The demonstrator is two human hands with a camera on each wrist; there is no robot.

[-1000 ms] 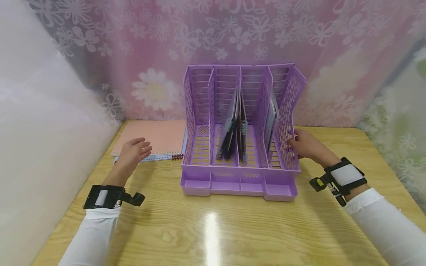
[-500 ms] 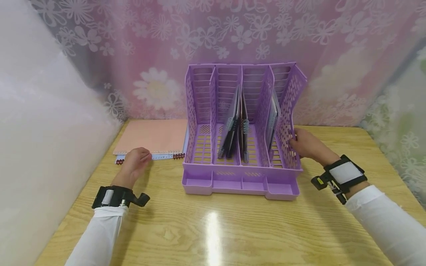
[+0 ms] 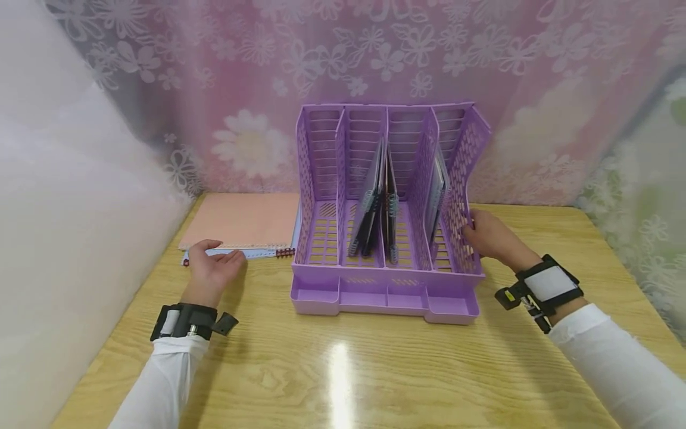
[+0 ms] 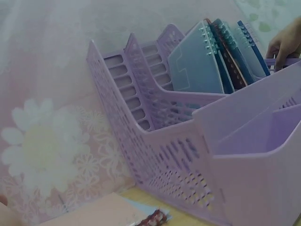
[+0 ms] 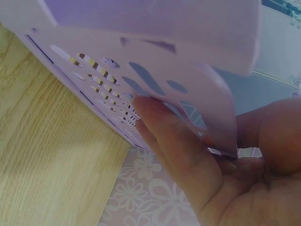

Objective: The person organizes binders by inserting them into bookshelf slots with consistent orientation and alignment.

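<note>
A purple desktop file rack stands on the table, split by dividers into upright slots with small trays along its front. My right hand grips its right side wall; in the right wrist view the fingers lie along the outside and the thumb is on the inner side. To the left, a peach notebook lies flat over a light blue notebook with dark red binding rings. My left hand, palm turned up and fingers loosely extended, is at the notebooks' front edge.
Several ring-bound notebooks lean in the rack's middle slots, and more notebooks stand in the right slot. A flowered curtain hangs right behind the wooden table; a pale wall is at left.
My left hand has come down to the notebooks' front edge and turned palm up. The right hand keeps its hold on the rack's side.
</note>
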